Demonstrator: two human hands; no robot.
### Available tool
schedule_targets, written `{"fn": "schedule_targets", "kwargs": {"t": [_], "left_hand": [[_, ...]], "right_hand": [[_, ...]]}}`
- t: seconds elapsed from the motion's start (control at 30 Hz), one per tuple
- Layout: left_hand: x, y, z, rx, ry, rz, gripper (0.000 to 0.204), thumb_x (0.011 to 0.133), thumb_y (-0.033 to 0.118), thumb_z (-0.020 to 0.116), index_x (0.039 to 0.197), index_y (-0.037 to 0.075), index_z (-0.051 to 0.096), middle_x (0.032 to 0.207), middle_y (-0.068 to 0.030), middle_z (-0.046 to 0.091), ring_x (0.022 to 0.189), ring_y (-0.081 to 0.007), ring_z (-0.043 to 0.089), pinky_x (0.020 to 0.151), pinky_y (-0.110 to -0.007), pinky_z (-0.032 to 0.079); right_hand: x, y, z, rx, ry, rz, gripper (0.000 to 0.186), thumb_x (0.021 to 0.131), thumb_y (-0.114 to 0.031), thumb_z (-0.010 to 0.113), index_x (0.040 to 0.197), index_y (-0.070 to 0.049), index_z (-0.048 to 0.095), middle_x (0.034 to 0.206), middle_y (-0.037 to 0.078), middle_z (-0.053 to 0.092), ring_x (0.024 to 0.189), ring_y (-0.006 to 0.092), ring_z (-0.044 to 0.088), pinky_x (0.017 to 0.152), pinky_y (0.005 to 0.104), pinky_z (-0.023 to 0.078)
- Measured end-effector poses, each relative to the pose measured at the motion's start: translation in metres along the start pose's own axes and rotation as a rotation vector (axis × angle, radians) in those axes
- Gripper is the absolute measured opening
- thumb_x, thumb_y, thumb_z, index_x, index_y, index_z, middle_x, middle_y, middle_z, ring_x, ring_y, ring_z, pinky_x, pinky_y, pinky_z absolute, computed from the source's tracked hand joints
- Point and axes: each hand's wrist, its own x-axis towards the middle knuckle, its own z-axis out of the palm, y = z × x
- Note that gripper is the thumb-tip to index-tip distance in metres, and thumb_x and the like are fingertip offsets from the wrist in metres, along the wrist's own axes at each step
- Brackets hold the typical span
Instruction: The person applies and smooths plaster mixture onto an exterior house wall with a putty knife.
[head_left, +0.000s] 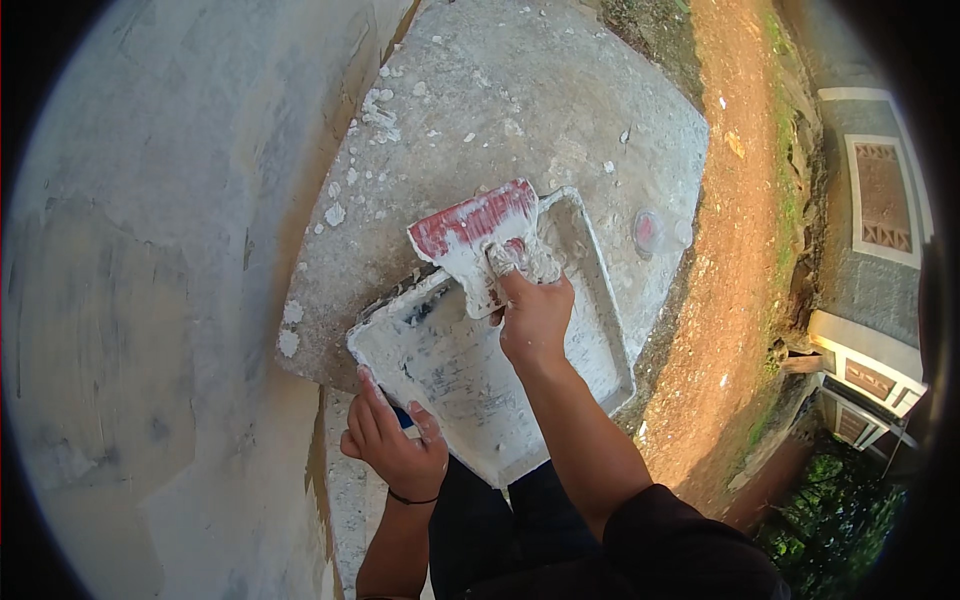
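Note:
My right hand [537, 315] is closed round the handle of a wide putty scraper [475, 222]. Its blade is red, and white putty coats its lower part and the grip. The scraper is over the far side of a shallow rectangular tray [620, 345], whose inside is smeared all over with white putty. On the near left side of the tray, my left hand [400, 440] grips the edge, fingers along the outside and thumb bent toward them. A small blue patch shows between thumb and fingers; I cannot tell what it belongs to. White residue marks my fingertips.
A grey plastered wall [130, 330] rises along the left. Below the tray lies a concrete slab [520, 110] spattered with white lumps. A clear plastic container [655, 232] is near the slab's right edge. Beyond runs a reddish dirt path [735, 260], with a building [880, 200] farther right.

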Motion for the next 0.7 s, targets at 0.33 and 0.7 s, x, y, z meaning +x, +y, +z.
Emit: {"fn": "schedule_targets", "kwargs": {"t": [0.33,0.7], "left_hand": [[0.002,0.0,0.004,0.063,0.033,0.012,0.06,0.086,0.03,0.042,0.133,-0.007,0.035,0.127,-0.0202,0.048,0.109,-0.0335,0.045,0.091,-0.042,0.026],[0.003,-0.002,0.004,0.081,0.017,0.006,0.06,0.085,0.029,0.043,0.134,-0.006,0.035,0.129,-0.0185,0.048,0.109,-0.0321,0.045,0.091,-0.041,0.024]], "right_hand": [[-0.013,-0.005,-0.001,0.054,0.036,0.09,0.022,0.076,0.0,0.061,0.096,0.003,0.052,0.073,0.009,0.061,0.049,0.0177,0.057,0.035,0.0292,0.037],[-0.016,-0.003,-0.02,0.015,0.046,0.128,0.019,0.074,0.001,0.06,0.091,0.005,0.054,0.068,0.01,0.061,0.045,0.0143,0.053,0.034,0.0279,0.037]]}}
